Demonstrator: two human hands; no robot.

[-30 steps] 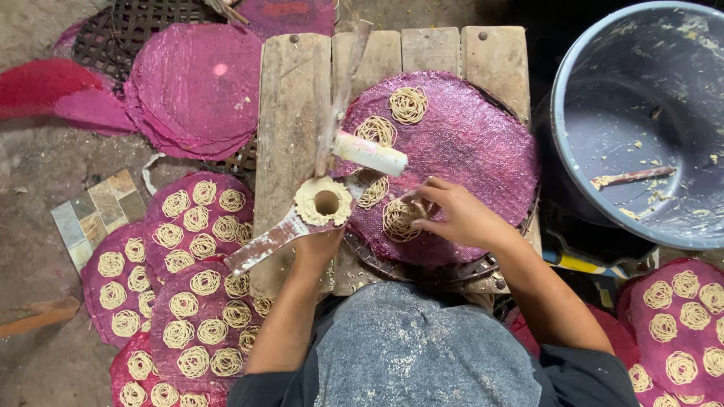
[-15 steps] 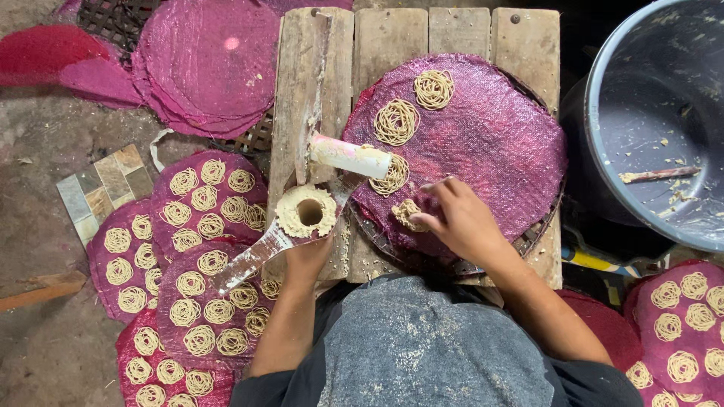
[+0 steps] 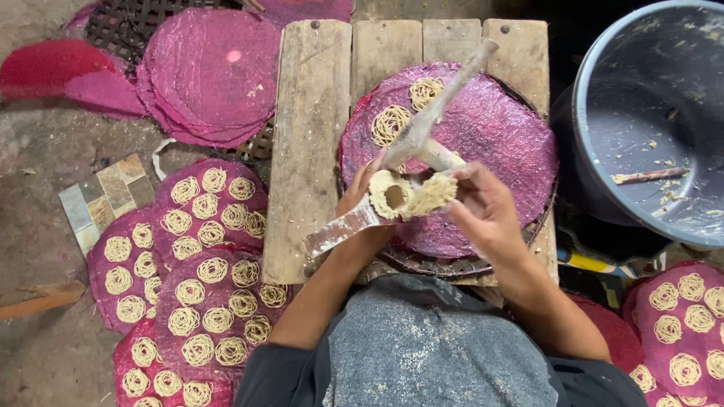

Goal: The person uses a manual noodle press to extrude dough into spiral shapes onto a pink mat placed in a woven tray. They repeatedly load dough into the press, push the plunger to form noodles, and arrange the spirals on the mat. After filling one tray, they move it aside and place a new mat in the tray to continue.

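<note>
My left hand [image 3: 360, 197] is wrapped around the dough-caked metal noodle press [image 3: 392, 197], while my right hand [image 3: 483, 211] pinches a clump of pale stringy dough [image 3: 431, 194] at its mouth, above the round pink woven mat [image 3: 483, 136].

The large grey plastic tub [image 3: 648, 113] at two o'clock is cut off by the right and top edges, so its full rim cannot be seen. The left hand [image 3: 362, 197] lies mostly hidden behind the dough-caked metal noodle press [image 3: 392, 197], only its thumb and wrist showing. The press's long upper handle, angled toward one o'clock, is blurred. The stacked pink woven mats carrying coiled noodle nests [image 3: 188, 294] at eight o'clock run off the bottom edge, and those at four o'clock [image 3: 679, 332] leave through the right and bottom edges. The person's lap hides the wooden plank table's [image 3: 309, 151] near edge.
</note>
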